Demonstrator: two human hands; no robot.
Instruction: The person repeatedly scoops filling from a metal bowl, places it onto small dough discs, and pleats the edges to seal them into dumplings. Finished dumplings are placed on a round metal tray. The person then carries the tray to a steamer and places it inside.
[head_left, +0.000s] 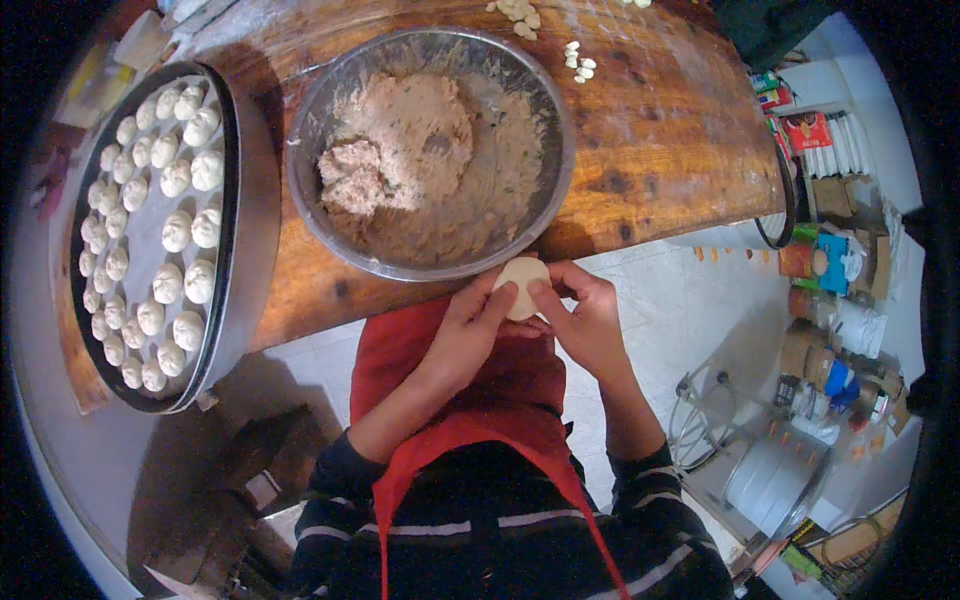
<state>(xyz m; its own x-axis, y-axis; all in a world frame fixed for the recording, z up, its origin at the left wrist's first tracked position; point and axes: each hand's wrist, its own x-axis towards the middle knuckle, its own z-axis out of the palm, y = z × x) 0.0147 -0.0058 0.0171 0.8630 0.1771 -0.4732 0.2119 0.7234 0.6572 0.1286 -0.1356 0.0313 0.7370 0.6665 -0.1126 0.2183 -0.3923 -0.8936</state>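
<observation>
A flat round dough wrapper is held between both hands, just off the table's front edge. My left hand pinches its left side with the thumb on top. My right hand grips the right side, its thumb also pressing the upper face. Directly beyond them stands a wide metal bowl of minced meat filling flecked with green. A looser, paler clump of the mince lies at the left of the mass. The undersides of the fingers are mostly hidden.
At left, a round steamer tray bears several pleated buns. Small white dough pieces and flattened dough pieces lie toward the back of the wooden table. Cluttered boxes and a wheeled metal rack stand at right.
</observation>
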